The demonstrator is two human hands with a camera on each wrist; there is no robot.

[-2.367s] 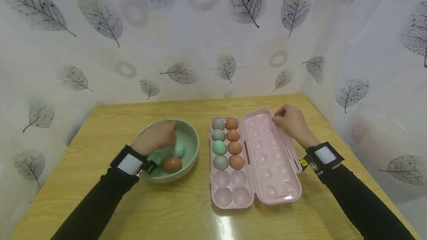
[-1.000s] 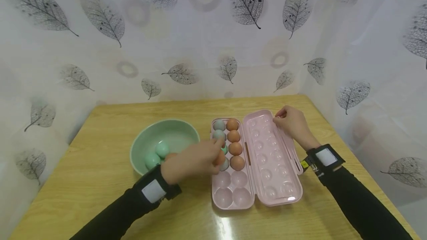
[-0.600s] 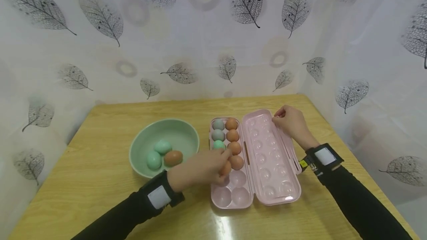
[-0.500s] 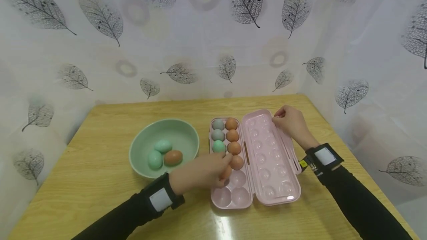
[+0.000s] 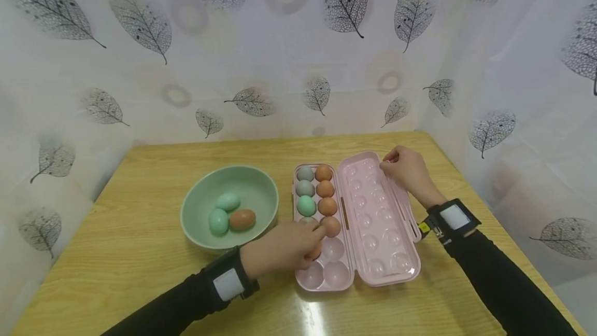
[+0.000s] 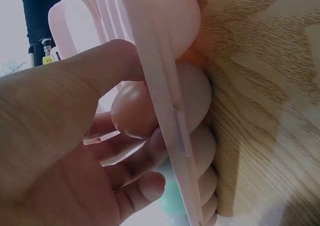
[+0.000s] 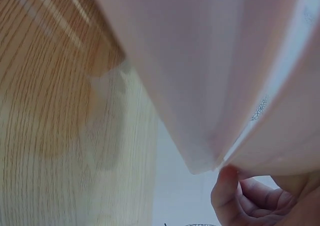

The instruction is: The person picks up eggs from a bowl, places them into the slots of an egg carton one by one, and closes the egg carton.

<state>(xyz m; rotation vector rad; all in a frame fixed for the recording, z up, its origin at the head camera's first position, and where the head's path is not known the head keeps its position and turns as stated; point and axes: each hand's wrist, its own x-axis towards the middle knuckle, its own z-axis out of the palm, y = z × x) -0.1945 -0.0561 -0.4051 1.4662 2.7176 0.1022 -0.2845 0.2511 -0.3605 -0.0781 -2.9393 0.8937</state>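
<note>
My left hand (image 5: 284, 248) is over the near part of the pink egg box (image 5: 336, 275), holding a brown egg (image 6: 132, 111) in a left-row cup. The left wrist view shows thumb and fingers around the egg, which sits low in its cup. Grey-blue, green and brown eggs fill the far cups, with a green egg (image 5: 306, 206) among them. My right hand (image 5: 410, 172) pinches the far outer corner of the box's opened lid (image 5: 370, 206); the right wrist view shows thumb and finger at that edge.
A green bowl (image 5: 191, 198) stands left of the egg box, containing two green eggs (image 5: 228, 201) and a brown egg (image 5: 242, 220). The wooden table (image 5: 140, 185) meets a leaf-patterned cloth (image 5: 280, 66) at the back and sides.
My left hand has gone from inside the bowl rightward to the egg box with a brown egg, then slightly nearer and down into a cup. My right hand stays at the lid.
</note>
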